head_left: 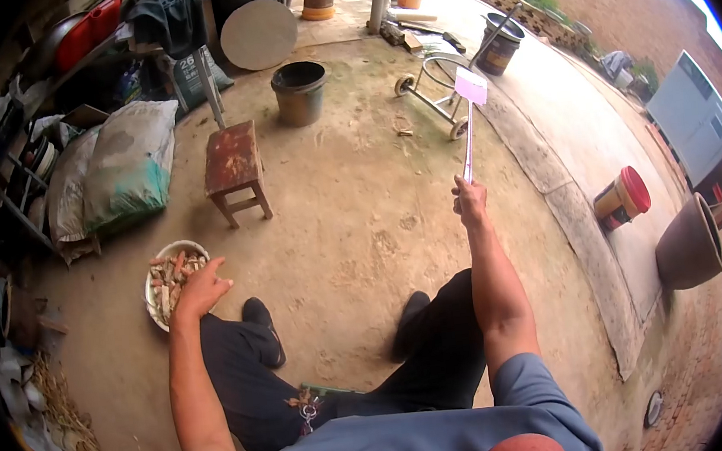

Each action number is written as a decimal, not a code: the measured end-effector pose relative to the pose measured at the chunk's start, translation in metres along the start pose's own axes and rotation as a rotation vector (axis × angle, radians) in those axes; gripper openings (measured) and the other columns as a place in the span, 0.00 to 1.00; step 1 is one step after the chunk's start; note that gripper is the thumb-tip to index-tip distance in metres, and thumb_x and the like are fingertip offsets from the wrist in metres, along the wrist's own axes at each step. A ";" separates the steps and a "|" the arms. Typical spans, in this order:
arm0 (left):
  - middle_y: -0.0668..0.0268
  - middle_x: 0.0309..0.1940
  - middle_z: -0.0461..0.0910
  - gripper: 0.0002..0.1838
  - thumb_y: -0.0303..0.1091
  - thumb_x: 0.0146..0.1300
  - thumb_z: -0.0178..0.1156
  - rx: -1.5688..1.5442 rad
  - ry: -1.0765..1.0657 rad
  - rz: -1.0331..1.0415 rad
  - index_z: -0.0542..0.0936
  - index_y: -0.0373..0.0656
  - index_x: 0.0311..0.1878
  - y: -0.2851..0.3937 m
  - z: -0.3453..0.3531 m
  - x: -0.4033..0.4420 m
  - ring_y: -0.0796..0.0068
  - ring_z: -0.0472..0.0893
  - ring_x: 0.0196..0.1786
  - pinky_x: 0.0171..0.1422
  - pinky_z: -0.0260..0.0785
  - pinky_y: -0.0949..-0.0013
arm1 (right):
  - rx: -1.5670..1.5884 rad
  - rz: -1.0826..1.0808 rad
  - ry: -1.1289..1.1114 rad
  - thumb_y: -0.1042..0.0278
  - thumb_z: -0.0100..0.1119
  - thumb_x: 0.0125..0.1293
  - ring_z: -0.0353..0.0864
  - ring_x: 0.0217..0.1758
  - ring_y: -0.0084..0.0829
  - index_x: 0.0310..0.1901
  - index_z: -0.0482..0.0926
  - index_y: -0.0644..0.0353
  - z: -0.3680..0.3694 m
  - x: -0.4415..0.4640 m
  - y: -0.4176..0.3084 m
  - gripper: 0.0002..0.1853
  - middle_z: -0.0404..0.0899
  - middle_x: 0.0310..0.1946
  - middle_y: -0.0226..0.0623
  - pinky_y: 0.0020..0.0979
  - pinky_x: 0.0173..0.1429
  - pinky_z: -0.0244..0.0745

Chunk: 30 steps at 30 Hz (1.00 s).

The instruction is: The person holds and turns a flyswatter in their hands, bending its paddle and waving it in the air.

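Observation:
My right hand (pixel 470 201) is closed around the handle of a pale pink fly swatter (pixel 470 86), held out in front of me with its head up and away. Over by my left knee, my left hand (pixel 200 290) has its fingers apart and holds nothing. It hovers at or over the near edge of a white basin (pixel 153 308) filled with broken pieces (pixel 173 274), brownish and pinkish, of a kind I cannot make out. Whether the hand touches the rim or my knee is unclear.
Ahead stand a worn red wooden stool (pixel 231 158), a dark bucket (pixel 300 94) and a wheeled metal frame (pixel 435 96). Stuffed sacks (pixel 129 161) lean by shelving at left. At right are a red-rimmed bucket (pixel 622 199) and a large clay-coloured pot (pixel 687 244).

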<state>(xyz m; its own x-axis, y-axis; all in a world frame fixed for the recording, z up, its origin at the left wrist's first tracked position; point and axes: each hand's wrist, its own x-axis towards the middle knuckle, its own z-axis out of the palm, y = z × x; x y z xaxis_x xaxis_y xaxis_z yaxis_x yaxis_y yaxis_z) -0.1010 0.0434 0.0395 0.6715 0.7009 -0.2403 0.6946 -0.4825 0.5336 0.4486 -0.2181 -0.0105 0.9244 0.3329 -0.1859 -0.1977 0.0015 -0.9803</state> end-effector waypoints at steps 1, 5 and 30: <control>0.51 0.44 0.84 0.33 0.40 0.60 0.66 -0.021 0.010 -0.015 0.72 0.40 0.67 0.000 0.000 -0.001 0.57 0.83 0.51 0.60 0.72 0.60 | -0.003 0.001 -0.006 0.64 0.64 0.66 0.60 0.10 0.21 0.36 0.70 0.60 -0.001 0.001 0.003 0.12 0.72 0.22 0.35 0.28 0.13 0.52; 0.50 0.45 0.83 0.33 0.41 0.60 0.66 -0.033 0.027 -0.015 0.72 0.40 0.67 -0.002 -0.002 -0.003 0.55 0.82 0.52 0.61 0.71 0.59 | -0.037 0.101 -0.051 0.63 0.63 0.67 0.59 0.10 0.20 0.36 0.69 0.58 -0.002 0.007 0.007 0.12 0.72 0.23 0.34 0.27 0.14 0.52; 0.46 0.53 0.82 0.33 0.44 0.62 0.63 0.029 0.016 0.036 0.70 0.40 0.68 -0.016 0.009 0.008 0.51 0.80 0.58 0.63 0.70 0.58 | -0.042 0.097 -0.112 0.58 0.64 0.67 0.58 0.09 0.19 0.33 0.70 0.52 -0.004 0.019 0.018 0.13 0.71 0.19 0.29 0.25 0.12 0.53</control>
<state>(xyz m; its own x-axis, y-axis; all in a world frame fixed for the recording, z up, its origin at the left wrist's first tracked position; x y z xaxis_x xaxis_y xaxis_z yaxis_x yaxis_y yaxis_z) -0.1045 0.0520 0.0219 0.6924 0.6910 -0.2077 0.6772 -0.5230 0.5176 0.4645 -0.2159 -0.0317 0.8590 0.4325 -0.2738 -0.2685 -0.0748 -0.9604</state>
